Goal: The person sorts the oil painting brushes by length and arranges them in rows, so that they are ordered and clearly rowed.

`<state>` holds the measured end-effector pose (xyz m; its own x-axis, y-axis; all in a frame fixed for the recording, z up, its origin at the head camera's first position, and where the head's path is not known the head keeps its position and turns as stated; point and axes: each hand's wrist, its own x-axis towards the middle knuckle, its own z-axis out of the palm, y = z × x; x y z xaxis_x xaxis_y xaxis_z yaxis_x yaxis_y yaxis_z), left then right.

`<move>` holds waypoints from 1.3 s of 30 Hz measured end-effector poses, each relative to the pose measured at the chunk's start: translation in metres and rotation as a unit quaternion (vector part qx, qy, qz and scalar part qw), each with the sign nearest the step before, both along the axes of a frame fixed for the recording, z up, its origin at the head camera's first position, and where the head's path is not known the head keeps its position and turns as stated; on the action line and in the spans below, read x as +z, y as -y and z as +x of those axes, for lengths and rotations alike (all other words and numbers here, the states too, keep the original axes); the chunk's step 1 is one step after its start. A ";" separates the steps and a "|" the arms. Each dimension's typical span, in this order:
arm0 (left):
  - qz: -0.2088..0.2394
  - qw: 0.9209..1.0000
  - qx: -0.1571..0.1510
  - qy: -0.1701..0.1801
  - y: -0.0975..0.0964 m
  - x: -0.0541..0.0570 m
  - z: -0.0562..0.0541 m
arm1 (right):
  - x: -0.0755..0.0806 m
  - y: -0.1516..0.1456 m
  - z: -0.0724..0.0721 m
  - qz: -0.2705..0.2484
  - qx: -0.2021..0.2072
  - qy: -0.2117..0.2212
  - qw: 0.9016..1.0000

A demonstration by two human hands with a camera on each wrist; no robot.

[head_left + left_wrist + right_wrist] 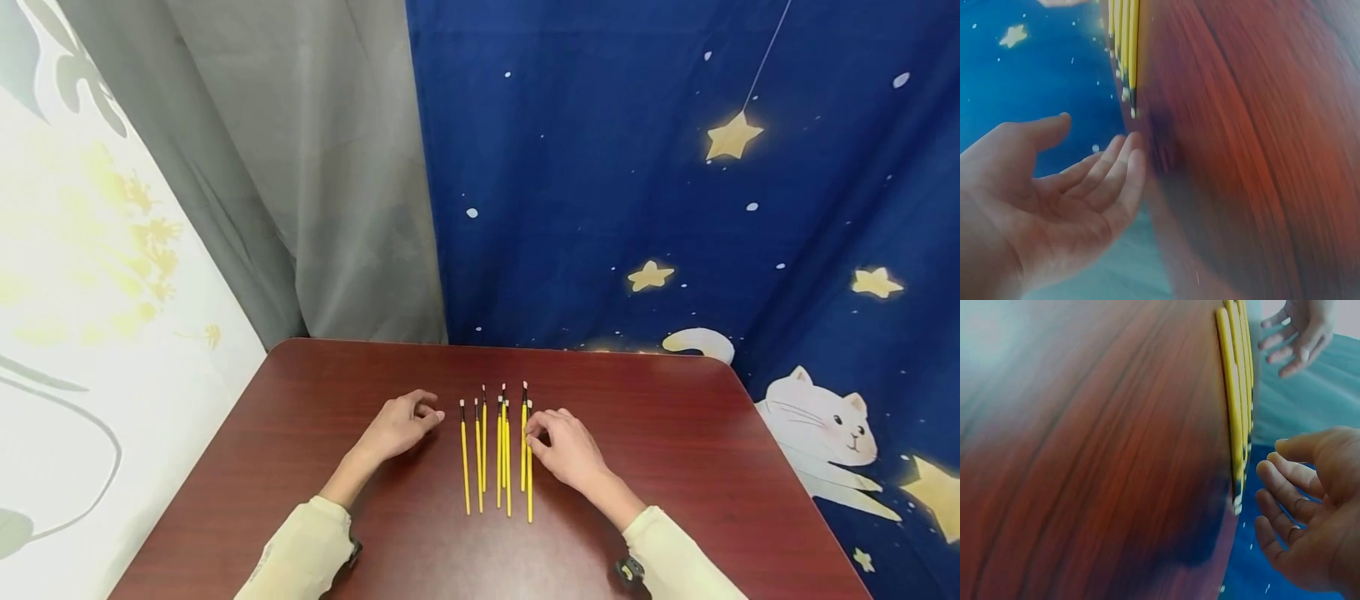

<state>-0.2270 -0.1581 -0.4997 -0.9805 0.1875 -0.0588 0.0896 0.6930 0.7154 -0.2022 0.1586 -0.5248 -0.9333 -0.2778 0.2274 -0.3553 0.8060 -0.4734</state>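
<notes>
Several thin paintbrushes (464,467) with yellow handles, dark ferrules and pale tips lie roughly parallel on the table, tips toward the far edge. To their left is my left hand (400,425), fingers loosely bent and nothing held; the left wrist view shows its palm (1072,212) apart from the brush tips (1134,112). On the other side, my right hand (567,446) hovers beside the rightmost paintbrush (529,492), thumb and fingers curved with a gap between them. In the right wrist view that hand (1310,519) holds nothing and stands a little away from the brushes (1233,394).
The dark red wooden table (360,367) has rounded far corners. Behind it hang a grey curtain (360,208) and a blue curtain (570,183) with stars and a white cat. A pale patterned wall (90,400) stands at the left.
</notes>
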 end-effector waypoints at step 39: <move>-0.186 0.981 0.043 0.042 -0.055 -0.007 -0.017 | 0.002 0.086 -0.019 0.071 -0.001 0.032 0.997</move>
<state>-0.2444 -0.1035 -0.5071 -0.9807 0.0546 -0.1878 -0.0286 0.9099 0.4139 -0.2214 0.0723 -0.5223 -0.9453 -0.3012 0.1254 -0.3262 0.8674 -0.3759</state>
